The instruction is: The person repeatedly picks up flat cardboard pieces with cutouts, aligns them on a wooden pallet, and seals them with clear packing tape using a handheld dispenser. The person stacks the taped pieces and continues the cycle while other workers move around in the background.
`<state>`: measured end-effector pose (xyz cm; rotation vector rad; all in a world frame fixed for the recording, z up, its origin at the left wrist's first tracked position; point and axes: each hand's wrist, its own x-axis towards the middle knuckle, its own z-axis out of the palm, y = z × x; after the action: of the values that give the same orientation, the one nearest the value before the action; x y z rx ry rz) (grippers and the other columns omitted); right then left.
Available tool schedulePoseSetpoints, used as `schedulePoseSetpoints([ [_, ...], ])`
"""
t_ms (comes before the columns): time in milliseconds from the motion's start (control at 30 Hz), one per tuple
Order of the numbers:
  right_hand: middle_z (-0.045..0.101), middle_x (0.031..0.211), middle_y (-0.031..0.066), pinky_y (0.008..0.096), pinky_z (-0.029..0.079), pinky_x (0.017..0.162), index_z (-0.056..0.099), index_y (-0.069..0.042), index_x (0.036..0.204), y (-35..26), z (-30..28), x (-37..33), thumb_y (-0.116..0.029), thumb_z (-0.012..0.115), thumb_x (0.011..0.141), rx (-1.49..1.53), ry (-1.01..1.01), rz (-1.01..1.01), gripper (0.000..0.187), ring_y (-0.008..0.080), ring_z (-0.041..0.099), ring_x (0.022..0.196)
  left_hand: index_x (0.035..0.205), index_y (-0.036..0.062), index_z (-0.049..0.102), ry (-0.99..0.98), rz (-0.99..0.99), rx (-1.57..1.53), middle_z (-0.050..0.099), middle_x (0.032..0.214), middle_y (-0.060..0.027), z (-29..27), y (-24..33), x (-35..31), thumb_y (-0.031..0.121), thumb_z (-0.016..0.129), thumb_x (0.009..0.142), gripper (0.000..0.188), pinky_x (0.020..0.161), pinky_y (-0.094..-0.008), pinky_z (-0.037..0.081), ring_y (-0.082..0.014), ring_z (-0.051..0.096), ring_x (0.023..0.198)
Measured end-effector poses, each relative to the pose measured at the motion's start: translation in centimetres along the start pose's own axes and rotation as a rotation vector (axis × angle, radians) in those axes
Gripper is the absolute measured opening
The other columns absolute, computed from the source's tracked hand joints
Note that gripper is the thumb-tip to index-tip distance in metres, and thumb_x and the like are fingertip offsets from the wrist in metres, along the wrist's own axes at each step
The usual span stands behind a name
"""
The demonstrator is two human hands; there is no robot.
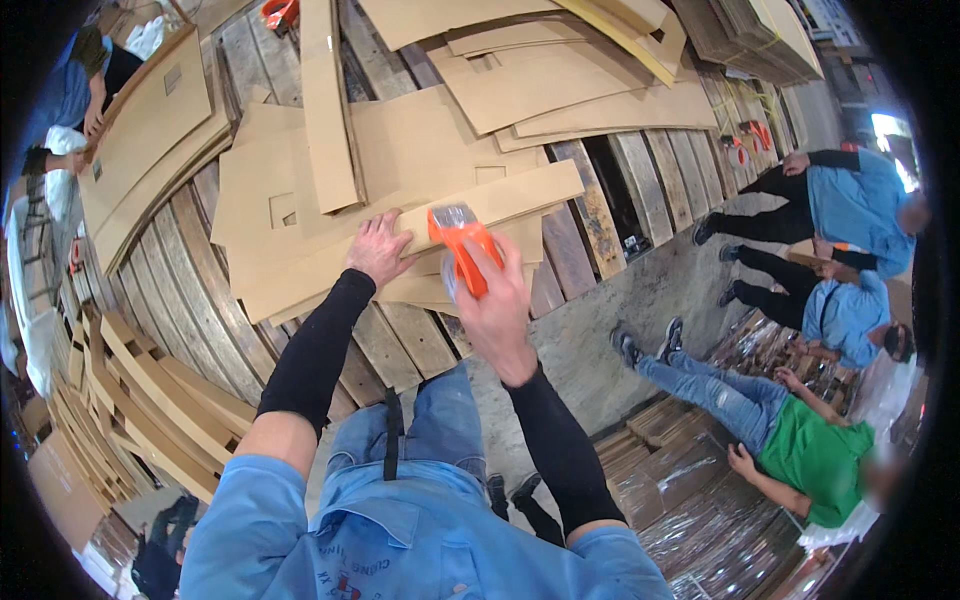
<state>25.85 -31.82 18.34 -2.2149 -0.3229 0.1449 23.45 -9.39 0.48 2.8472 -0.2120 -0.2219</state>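
My right hand point(498, 315) is wrapped round an orange tape dispenser point(462, 246), whose metal head rests on a long, narrow folded cardboard piece point(535, 193). Farther left, my left hand point(379, 250) presses on the same narrow piece with its fingers spread, holding no tool. Beneath it lie larger flat cardboard sheets point(245, 190) with small cut-outs. Another long cardboard strip point(325, 110) lies across those sheets, beyond my left hand.
Slatted wood planks point(395, 340) carry the cardboard. Stacked sheets point(575, 80) lie at the far side, with more orange dispensers point(752, 136) at the right. Several people stand along the right, including one in a green shirt point(815, 455). Cardboard strips point(150, 395) are piled at left.
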Motion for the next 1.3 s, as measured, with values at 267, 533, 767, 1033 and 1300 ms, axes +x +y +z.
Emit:
schedulePoseSetpoints([
  [267,0.058,0.136,0.0182,0.0430,0.060,0.076,0.070,-0.014,0.125,3.0,9.5,5.6,-0.011,0.074,0.075,-0.586,-0.242,-0.083,0.050,0.0374,0.069,0.094,0.106,0.0152,0.074,0.000,-0.042,-0.036,0.052,0.143,-0.0158,0.3,0.8,0.2,0.034,0.081,0.075,0.036,0.108,-0.0483,0.043,-0.0342,0.052,0.129],
  [533,0.059,0.130,0.0197,0.0471,0.060,0.070,0.069,-0.013,0.126,4.6,7.6,2.4,-0.009,0.070,0.077,-0.567,-0.310,-0.127,0.049,0.0388,0.070,0.082,0.099,0.0158,0.075,-0.009,-0.043,-0.022,0.054,0.140,-0.0133,0.0,0.8,0.6,0.044,0.082,0.076,0.037,0.103,-0.0486,0.044,-0.0338,0.053,0.125],
  [767,0.054,0.146,0.0168,0.0474,0.059,0.077,0.065,-0.017,0.134,7.0,6.2,-5.2,-0.006,0.071,0.077,-0.550,-0.258,-0.047,0.059,0.0388,0.067,0.089,0.110,0.0183,0.070,-0.048,-0.060,-0.049,0.046,0.148,-0.0133,0.5,0.9,0.4,0.041,0.081,0.078,0.041,0.101,-0.0509,0.043,-0.0332,0.049,0.130],
  [1033,0.056,0.145,0.0130,0.0439,0.058,0.073,0.067,-0.018,0.130,8.6,7.4,-4.9,-0.007,0.069,0.082,-0.524,-0.110,-0.156,0.049,0.0334,0.065,0.085,0.126,0.0117,0.063,-0.199,0.119,-0.044,0.037,0.159,-0.0168,-0.8,1.7,4.3,0.026,0.080,0.079,0.052,0.108,-0.0544,0.044,-0.0388,0.047,0.137],
  [1300,0.052,0.146,0.0142,0.0460,0.059,0.081,0.067,-0.017,0.133,6.2,8.9,-0.5,-0.006,0.071,0.075,-0.404,-0.213,-0.224,0.059,0.0343,0.064,0.095,0.138,0.0012,0.056,-0.320,-0.050,-0.915,0.064,0.130,-0.0224,0.3,-5.5,2.8,0.013,0.084,0.073,0.072,0.110,-0.0439,0.047,-0.0409,0.058,0.126],
])
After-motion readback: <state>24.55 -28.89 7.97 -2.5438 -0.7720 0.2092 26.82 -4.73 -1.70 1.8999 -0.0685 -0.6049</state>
